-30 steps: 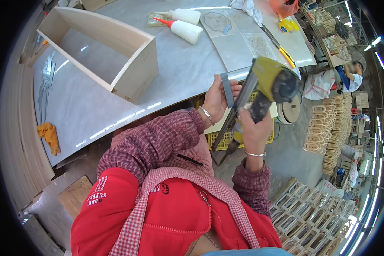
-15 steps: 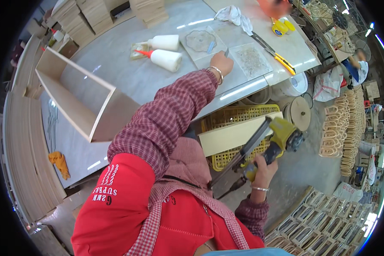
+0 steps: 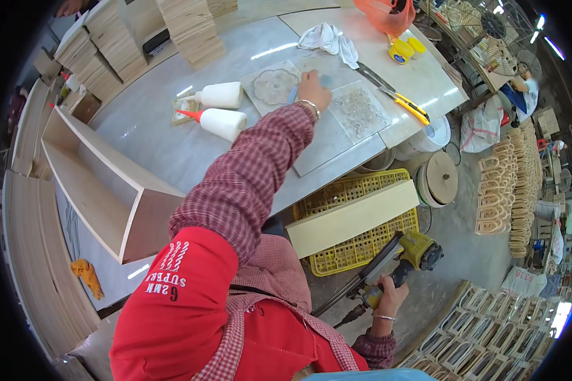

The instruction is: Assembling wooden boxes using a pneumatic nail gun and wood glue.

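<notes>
My left hand point(image 3: 314, 93) reaches over the work table. Its fingers are closed, with a small pale bluish piece point(image 3: 325, 81) at the fingertips, too unclear to name. Beside it lie a round, scalloped clear dish point(image 3: 275, 86), a small blue strip point(image 3: 292, 95) and a clear square sheet strewn with small transparent bits point(image 3: 360, 113). Low on the right, my right hand point(image 3: 393, 296) grips the handle of a yellow-green and black nail gun point(image 3: 419, 251). A hose fitting point(image 3: 353, 314) hangs from the gun. An open wooden box frame point(image 3: 133, 200) stands left of my left arm.
Two white glue bottles point(image 3: 222, 123) lie left of the dish. A yellow-handled cutter point(image 3: 412, 109) and a white cloth point(image 3: 327, 39) lie beyond. Below the table edge, a pale board point(image 3: 356, 216) rests across a yellow crate point(image 3: 397, 222). Wood stacks point(image 3: 194, 25) line the back.
My left hand has moved farther in over the table toward the dish and bits. The nail gun in my right hand has dropped lower, uncovering more of the board and crate. The view has shifted.
</notes>
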The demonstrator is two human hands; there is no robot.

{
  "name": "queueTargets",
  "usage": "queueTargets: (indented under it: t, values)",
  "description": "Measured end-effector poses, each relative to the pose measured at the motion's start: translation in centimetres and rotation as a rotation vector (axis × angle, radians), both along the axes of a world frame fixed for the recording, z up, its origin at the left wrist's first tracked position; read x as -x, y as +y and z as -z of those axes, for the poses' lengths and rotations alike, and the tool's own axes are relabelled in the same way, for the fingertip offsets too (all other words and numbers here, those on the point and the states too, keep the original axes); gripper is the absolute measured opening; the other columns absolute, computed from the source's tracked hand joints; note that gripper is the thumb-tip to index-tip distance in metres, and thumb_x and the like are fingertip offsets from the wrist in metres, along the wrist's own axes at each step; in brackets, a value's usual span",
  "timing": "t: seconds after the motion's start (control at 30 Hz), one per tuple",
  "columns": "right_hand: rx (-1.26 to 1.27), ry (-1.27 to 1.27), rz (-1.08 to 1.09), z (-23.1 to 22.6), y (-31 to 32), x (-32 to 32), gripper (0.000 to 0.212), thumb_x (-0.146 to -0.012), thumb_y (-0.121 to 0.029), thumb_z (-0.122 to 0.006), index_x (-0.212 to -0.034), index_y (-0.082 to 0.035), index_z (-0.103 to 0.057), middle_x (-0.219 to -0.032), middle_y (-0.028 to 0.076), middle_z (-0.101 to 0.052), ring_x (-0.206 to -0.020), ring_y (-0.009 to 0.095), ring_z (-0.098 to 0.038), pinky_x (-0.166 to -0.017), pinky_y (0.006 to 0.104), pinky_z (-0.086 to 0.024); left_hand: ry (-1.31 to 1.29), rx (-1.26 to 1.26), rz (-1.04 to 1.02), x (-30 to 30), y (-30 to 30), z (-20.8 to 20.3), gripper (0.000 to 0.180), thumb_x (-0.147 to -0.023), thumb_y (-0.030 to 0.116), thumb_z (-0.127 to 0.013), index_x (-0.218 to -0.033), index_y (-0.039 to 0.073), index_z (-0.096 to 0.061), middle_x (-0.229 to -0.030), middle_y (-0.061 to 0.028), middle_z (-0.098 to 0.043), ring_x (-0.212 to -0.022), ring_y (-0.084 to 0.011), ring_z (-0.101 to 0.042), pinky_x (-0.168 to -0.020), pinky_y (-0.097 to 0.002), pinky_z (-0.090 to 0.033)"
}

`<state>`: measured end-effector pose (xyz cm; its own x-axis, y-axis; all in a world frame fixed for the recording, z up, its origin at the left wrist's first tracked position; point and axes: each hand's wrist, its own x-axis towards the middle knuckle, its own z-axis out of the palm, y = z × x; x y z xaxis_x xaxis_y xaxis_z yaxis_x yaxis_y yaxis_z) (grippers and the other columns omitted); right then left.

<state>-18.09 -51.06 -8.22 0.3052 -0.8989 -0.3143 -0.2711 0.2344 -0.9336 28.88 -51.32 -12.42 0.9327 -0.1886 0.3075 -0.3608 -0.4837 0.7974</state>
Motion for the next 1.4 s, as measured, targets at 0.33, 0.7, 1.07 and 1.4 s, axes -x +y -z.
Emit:
queueTargets:
  t: [0.33,0.7,1.07,1.4]
  values:
    - [-0.057,-0.170,-0.015,-2.9,-0.2,-2.3,0.014,-0.073,-0.004,-0.061,-0.082,0.001,-0.053,-0.062,0.007,-0.056,-0.052,0.015,-0.053,-0.054,0.0231,-0.044,-0.224,-0.629,-0.099,0.3,7.9,0.0,0.029,-0.077,0.020,-0.060,-0.101,0.004,-0.059,-0.102,-0.0140,-0.055,-0.094,-0.0320,-0.054,-0.079,-0.0397,-0.047]
    - [-0.144,-0.321,0.041,-5.2,0.3,-0.8,0.028,-0.074,-0.001,-0.058,-0.100,0.002,-0.047,-0.070,0.009,-0.056,-0.058,0.016,-0.054,-0.058,0.0248,-0.047,-0.083,-0.659,-0.013,2.3,9.7,-2.0,0.018,-0.077,0.017,-0.056,-0.083,0.004,-0.066,-0.084,-0.0126,-0.065,-0.076,-0.0279,-0.062,-0.067,-0.0383,-0.050]
    - [-0.453,-0.837,-0.122,-6.5,0.5,-3.9,0.012,-0.080,-0.007,-0.051,-0.091,-0.004,-0.050,-0.069,0.003,-0.051,-0.060,0.013,-0.048,-0.065,0.0255,-0.044,0.324,0.256,0.761,22.2,7.4,-9.2,0.016,-0.074,0.012,-0.057,-0.077,-0.002,-0.063,-0.062,-0.0075,-0.058,-0.048,-0.0149,-0.050,-0.050,-0.0256,-0.045]
    - [-0.384,-0.779,-0.141,-6.8,3.5,-4.2,0.008,-0.076,-0.006,-0.054,-0.084,-0.004,-0.052,-0.066,0.005,-0.052,-0.058,0.015,-0.051,-0.063,0.0279,-0.047,-0.360,-0.100,0.600,26.1,7.7,-8.4,0.011,-0.072,0.013,-0.059,-0.072,0.002,-0.061,-0.064,-0.0085,-0.059,-0.052,-0.0242,-0.053,-0.052,-0.0320,-0.044]
